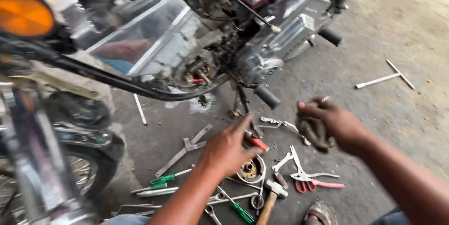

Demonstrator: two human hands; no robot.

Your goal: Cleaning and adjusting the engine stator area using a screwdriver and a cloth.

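A grey concrete floor, stained and dusty, lies under a motorcycle whose engine is partly stripped, with an orange turn light at the upper left and a spoked wheel at the lower left. Tools are scattered on the floor below the engine. The left hand hangs over them with its fingers spread and straight, holding nothing, just above a round metal part with a brass-coloured middle. The right hand is closed around a dirty dark rag, raised above the floor to the right of the tools. Near the hands lie red-handled pliers, a wooden-handled hammer, two green-handled screwdrivers and a flat wrench. A T-shaped wrench lies well apart at the right.
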